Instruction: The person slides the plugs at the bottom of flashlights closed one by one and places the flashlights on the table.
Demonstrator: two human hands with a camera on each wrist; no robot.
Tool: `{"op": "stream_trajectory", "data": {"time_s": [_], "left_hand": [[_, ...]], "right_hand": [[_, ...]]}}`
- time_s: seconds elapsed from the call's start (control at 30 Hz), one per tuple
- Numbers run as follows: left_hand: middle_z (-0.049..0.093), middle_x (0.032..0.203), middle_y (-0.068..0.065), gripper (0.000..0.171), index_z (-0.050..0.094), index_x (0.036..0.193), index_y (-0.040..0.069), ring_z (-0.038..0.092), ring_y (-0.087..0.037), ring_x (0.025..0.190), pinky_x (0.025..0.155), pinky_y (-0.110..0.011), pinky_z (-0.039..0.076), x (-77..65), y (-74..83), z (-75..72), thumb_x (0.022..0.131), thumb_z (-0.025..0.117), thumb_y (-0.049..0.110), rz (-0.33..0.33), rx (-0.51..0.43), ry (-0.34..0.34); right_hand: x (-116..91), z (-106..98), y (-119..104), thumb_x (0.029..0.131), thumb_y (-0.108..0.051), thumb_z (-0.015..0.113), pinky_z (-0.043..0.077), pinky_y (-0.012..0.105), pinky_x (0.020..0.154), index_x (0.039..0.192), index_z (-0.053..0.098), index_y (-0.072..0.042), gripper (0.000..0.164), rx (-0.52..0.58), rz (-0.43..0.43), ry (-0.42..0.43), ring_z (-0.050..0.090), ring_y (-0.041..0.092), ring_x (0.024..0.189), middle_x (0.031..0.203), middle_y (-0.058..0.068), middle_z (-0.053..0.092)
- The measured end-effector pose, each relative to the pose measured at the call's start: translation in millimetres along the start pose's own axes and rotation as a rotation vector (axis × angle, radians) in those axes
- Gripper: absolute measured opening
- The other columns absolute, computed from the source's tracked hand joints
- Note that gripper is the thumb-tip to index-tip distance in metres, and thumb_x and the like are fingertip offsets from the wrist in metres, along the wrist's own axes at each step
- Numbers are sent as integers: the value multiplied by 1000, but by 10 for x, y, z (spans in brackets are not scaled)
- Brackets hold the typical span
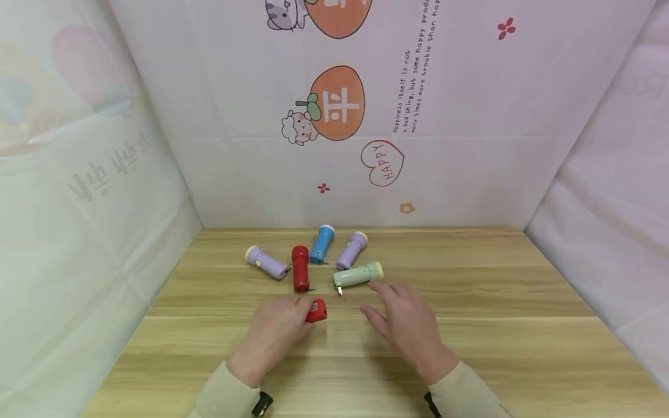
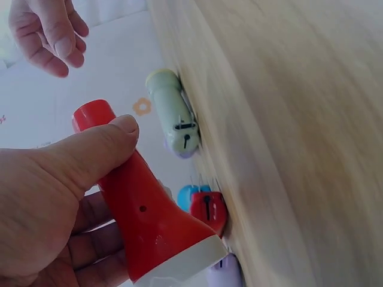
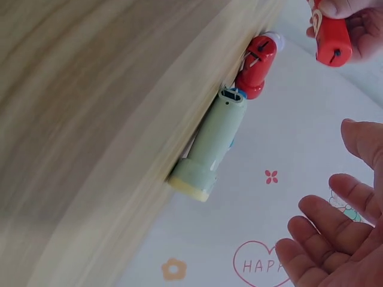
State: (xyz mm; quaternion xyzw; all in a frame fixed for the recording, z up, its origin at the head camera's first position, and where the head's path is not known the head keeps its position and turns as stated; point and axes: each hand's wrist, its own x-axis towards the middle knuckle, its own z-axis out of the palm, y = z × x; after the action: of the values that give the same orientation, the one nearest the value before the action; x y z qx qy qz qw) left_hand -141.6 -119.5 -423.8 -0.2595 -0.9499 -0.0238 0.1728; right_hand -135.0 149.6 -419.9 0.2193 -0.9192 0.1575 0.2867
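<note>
My left hand point(image 1: 277, 325) grips a red flashlight point(image 2: 143, 203) with a white lens rim, the thumb along its narrow end. In the head view most of that flashlight is hidden behind the hand; only its red end shows. My right hand point(image 1: 410, 325) is raised to the right of it with fingers spread and nothing in them. Nearest to the right fingertips lies a pale green flashlight point(image 1: 358, 276), its metal prongs folded out at the left end. A second, darker red flashlight point(image 1: 300, 270) lies on the table beyond the left hand.
Behind the red one lie a blue flashlight point(image 1: 322, 244) and a purple flashlight point(image 1: 352, 249); another purple flashlight point(image 1: 268, 263) is at the left. The wooden table point(image 1: 502, 325) meets a printed white cloth point(image 1: 460, 180) at the back, with cloth along both sides.
</note>
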Motion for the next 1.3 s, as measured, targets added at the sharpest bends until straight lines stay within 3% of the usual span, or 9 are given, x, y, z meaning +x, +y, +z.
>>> {"op": "stream_trajectory", "data": {"time_s": [0.37, 0.6, 1.0, 1.2, 1.3], "left_hand": [[68, 81, 4, 36, 70, 113, 14, 62, -13, 66, 57, -31, 53, -90, -170, 19, 83, 87, 22, 1, 68, 23], [75, 94, 0, 41, 71, 116, 12, 69, -15, 75, 64, -32, 59, -154, -284, 31, 82, 90, 24, 23, 82, 17], [76, 95, -5, 34, 69, 112, 9, 72, -20, 82, 73, -36, 61, -249, -471, 89, 83, 84, 2, 24, 97, 18], [74, 89, -5, 25, 70, 103, 10, 71, -23, 81, 74, -41, 60, -264, -564, 122, 83, 82, 1, 14, 108, 19], [75, 93, -7, 25, 71, 105, 10, 72, -25, 86, 81, -43, 59, -264, -603, 118, 84, 81, 0, 7, 113, -5]], "right_hand": [[-13, -7, 100, 84, -40, 88, 54, 57, 101, 131, 64, -5, 64, -62, 19, -28, 65, 43, 119, 129, 27, 67], [-30, -17, 145, 82, -43, 88, 49, 60, 106, 138, 59, -3, 74, -116, 29, -47, 60, 51, 125, 133, 34, 62], [-65, -12, 195, 84, -44, 85, 46, 62, 108, 141, 56, -3, 76, -134, 59, -81, 56, 55, 127, 136, 36, 59], [-74, -19, 211, 85, -46, 84, 44, 62, 110, 144, 54, -4, 79, -152, 78, -116, 54, 56, 129, 137, 37, 58], [-74, -27, 217, 86, -46, 83, 43, 63, 111, 146, 53, -5, 79, -152, 97, -135, 52, 56, 131, 140, 37, 56]]}}
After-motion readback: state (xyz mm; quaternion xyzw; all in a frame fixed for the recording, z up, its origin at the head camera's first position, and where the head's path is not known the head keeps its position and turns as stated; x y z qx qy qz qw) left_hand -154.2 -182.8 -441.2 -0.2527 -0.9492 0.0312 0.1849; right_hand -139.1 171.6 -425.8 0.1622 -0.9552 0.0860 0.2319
